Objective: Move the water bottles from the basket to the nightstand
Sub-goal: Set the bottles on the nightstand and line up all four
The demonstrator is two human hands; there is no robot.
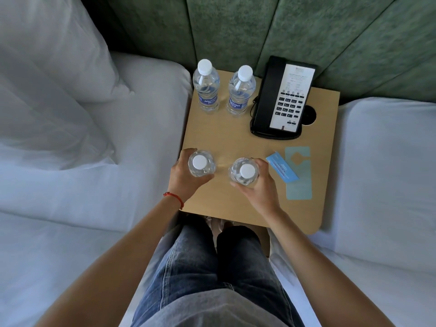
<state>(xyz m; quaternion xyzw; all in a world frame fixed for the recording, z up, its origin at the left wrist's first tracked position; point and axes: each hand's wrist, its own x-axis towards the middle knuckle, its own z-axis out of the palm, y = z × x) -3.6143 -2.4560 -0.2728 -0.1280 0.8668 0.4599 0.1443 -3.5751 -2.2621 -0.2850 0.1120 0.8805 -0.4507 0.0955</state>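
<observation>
Blue-jeaned legs (212, 267) fill the bottom of the frame, below the light wooden nightstand (236, 138). At frame centre the left hand (186, 178) curls round one clear plastic water bottle with a white cap (200, 162), and the right hand (259, 182) grips another such bottle (244, 172). Both are seen from above over the near half of the top. Two more Aquafina bottles (206, 88) (240, 93) stand upright at the upper left corner, beside a black desk telephone (283, 97).

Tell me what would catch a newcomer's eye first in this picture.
Two hands, the left hand and the right hand, each grip a capped water bottle over the near edge of the wooden nightstand. Behind them stand two more bottles beside a black phone.
</observation>
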